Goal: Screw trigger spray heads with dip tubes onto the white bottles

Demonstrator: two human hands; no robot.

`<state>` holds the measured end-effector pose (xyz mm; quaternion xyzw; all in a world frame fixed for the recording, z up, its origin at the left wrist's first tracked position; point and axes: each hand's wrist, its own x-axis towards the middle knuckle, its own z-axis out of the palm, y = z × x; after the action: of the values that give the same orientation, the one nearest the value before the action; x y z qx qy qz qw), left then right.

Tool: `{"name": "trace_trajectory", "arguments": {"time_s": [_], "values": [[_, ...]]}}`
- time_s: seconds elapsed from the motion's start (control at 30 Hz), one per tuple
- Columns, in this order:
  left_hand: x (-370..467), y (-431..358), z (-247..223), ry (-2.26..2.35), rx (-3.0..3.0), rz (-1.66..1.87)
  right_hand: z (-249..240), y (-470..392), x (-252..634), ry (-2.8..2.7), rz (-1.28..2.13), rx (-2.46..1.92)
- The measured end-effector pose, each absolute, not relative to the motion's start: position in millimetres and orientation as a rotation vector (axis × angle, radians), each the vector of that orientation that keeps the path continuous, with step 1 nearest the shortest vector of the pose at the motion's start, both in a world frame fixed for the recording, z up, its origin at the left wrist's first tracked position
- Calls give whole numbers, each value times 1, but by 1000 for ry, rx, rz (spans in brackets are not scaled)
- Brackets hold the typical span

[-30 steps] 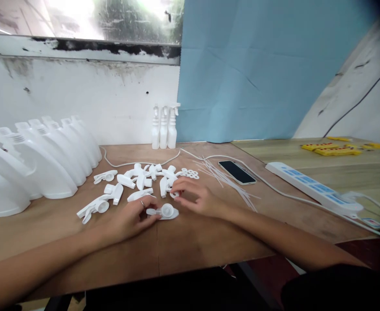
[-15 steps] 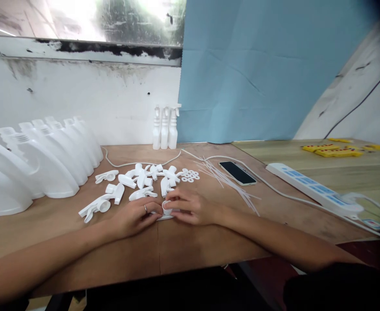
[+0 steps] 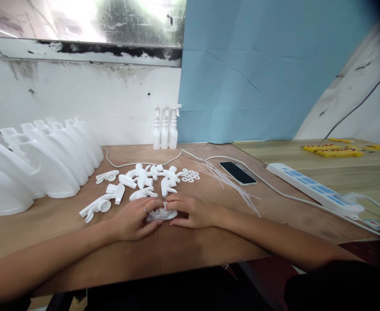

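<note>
Between my hands, close to the table's front edge, lies a white trigger spray head on its side. My left hand closes around its left end, a ring on one finger. My right hand grips it from the right, thumb low and fingers over the top. My fingers hide part of its shape. Just beyond them are several loose white spray heads, scattered in a pile. A small group of white ring washers lies to the right of that pile.
Several large white bottles stand in rows at the left. Three small spray bottles stand by the wall. Thin white tubes, a phone, a white cable and a power strip lie on the right. Yellow pieces lie farther back.
The spray head between my hands has turned from standing with its round part up to lying flatter, with more of it showing. My fingers have shifted around it.
</note>
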<state>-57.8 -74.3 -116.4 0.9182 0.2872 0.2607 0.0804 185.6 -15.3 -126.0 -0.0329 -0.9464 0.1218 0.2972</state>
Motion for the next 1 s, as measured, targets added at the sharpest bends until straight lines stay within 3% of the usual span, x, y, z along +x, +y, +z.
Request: {"name": "trace_trajectory", "arguments": {"time_s": [0.4,0.7,1.0], "values": [[-61,-68,-130,894,2752,801,-122,-22,185,-2478,530,-101],[-57,-69,-128,834,2814,925,-122,-23,185,-2519,436,-144],[-51,-75,-119,1176,2459,718,-102,3,202,-2395,235,-282]]}}
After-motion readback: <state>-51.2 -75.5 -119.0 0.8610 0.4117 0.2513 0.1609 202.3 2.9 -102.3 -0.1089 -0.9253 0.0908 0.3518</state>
